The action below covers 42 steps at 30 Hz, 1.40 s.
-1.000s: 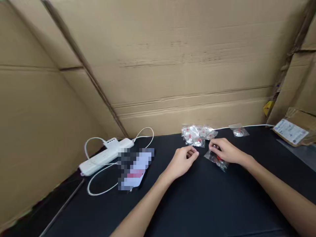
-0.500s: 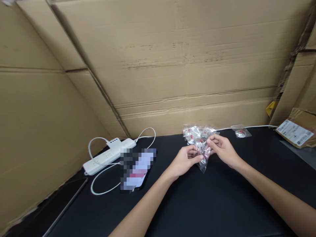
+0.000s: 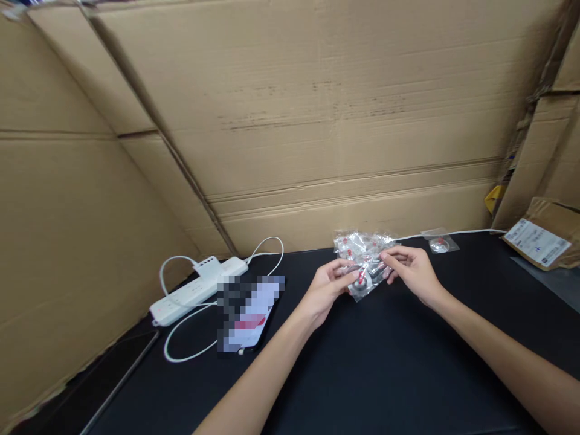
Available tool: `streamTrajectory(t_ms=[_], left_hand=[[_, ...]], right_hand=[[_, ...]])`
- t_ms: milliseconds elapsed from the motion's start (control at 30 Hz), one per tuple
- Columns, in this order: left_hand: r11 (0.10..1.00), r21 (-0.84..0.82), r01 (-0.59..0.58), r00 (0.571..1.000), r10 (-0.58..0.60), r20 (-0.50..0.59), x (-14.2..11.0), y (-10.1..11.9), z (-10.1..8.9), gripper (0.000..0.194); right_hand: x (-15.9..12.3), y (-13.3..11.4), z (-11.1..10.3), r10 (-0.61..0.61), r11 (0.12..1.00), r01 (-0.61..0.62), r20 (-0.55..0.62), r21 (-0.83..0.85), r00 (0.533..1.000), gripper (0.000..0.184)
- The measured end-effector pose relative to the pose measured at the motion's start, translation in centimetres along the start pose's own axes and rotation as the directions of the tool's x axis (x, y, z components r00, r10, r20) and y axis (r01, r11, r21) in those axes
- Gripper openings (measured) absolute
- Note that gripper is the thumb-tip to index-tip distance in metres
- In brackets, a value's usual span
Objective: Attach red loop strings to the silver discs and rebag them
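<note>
Both my hands hold one small clear plastic bag (image 3: 364, 281) with a round part and a red piece inside, lifted just above the black table (image 3: 389, 368). My left hand (image 3: 327, 288) pinches its left side, fingers closed. On the bag's right edge my right hand (image 3: 410, 271) pinches too. Right behind them lies a pile of several similar clear bags (image 3: 360, 244) with red bits. A single clear bag (image 3: 439, 243) lies apart, farther right near the back.
Cardboard walls (image 3: 317, 121) enclose the table at the back and left. A white power strip (image 3: 196, 287) with looping white cables lies at the left, a blurred phone (image 3: 247, 311) beside it. A cardboard parcel with a white label (image 3: 539, 241) sits at the far right.
My right hand lifted the bag from the table and brought it left; my left hand took hold of its other side. The bag now lies flatter between both hands.
</note>
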State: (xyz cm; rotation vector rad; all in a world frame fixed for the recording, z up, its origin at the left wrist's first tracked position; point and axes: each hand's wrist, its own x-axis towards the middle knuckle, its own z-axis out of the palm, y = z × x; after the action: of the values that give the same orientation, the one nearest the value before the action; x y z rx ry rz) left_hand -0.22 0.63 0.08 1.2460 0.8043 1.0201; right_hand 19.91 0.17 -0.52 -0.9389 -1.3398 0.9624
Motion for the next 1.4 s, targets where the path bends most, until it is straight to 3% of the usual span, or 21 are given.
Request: streamTrajectory(t_ms=[167, 367, 433, 533, 600, 733, 867, 1033, 1133, 1233, 1300, 1400], left_hand=[[0.988, -0.153, -0.021, 0.999, 0.016, -0.031, 0.4, -0.2, -0.4, 0.025], [0.970, -0.244, 0.005, 0.996, -0.026, -0.082, 0.6, -0.4, -0.6, 0.025], [0.970, -0.243, -0.010, 0.993, -0.020, -0.119, 0.8, -0.4, -1.0, 0.024], [0.978, -0.206, -0.032, 0.980, -0.010, -0.198, 0.9, -0.5, -1.5, 0.023], [0.981, -0.194, -0.013, 0.972, -0.034, -0.234, 0.9, -0.4, -1.7, 0.025], [0.988, -0.157, 0.012, 0.968, -0.050, -0.246, 0.6, -0.2, -1.5, 0.033], [0.997, -0.067, -0.028, 0.979, 0.014, -0.206, 0.2, 0.1, -1.0, 0.035], [0.997, -0.040, -0.071, 0.981, 0.063, -0.183, 0.1, 0.6, -0.6, 0.033], [0.994, -0.046, -0.098, 0.981, 0.089, -0.172, 0.1, 0.7, -0.5, 0.035], [0.994, -0.020, -0.112, 0.979, 0.107, -0.171, 0.2, 0.6, -0.5, 0.037], [0.994, 0.002, -0.108, 0.979, 0.106, -0.175, 0.2, 0.5, -0.5, 0.036], [0.994, 0.016, -0.108, 0.975, 0.109, -0.195, 0.3, 0.4, -0.7, 0.035]], right_hand=[[-0.1, -0.2, 0.5, 0.164, 0.975, -0.141, -0.127, 0.172, 0.978, 0.030], [-0.3, 0.1, 0.8, 0.344, 0.898, -0.288, -0.122, 0.332, 0.931, 0.028], [-0.2, 0.4, 0.7, 0.286, 0.937, -0.239, -0.165, 0.255, 0.944, 0.029], [0.0, 0.4, 0.3, 0.078, 0.994, -0.060, -0.216, 0.088, 0.973, 0.029], [0.1, 0.0, 0.2, -0.023, 0.999, 0.030, -0.181, 0.032, 0.983, 0.026], [0.0, -0.7, 0.3, -0.115, 0.993, 0.113, -0.044, -0.032, 0.992, 0.021], [-0.1, -0.4, 0.6, -0.076, 0.995, 0.080, 0.065, -0.053, 0.995, 0.026], [-0.3, -0.2, 0.9, 0.099, 0.995, -0.101, 0.105, 0.019, 0.990, 0.033], [-0.6, -0.2, 1.1, 0.163, 0.978, -0.182, 0.175, 0.098, 0.971, 0.023], [-0.9, -0.2, 1.3, 0.153, 0.964, -0.197, 0.233, 0.179, 0.960, 0.014], [-0.9, -0.2, 1.3, 0.140, 0.964, -0.184, 0.223, 0.192, 0.965, 0.014], [-0.7, -0.2, 1.3, 0.145, 0.968, -0.166, 0.120, 0.188, 0.982, 0.015]])
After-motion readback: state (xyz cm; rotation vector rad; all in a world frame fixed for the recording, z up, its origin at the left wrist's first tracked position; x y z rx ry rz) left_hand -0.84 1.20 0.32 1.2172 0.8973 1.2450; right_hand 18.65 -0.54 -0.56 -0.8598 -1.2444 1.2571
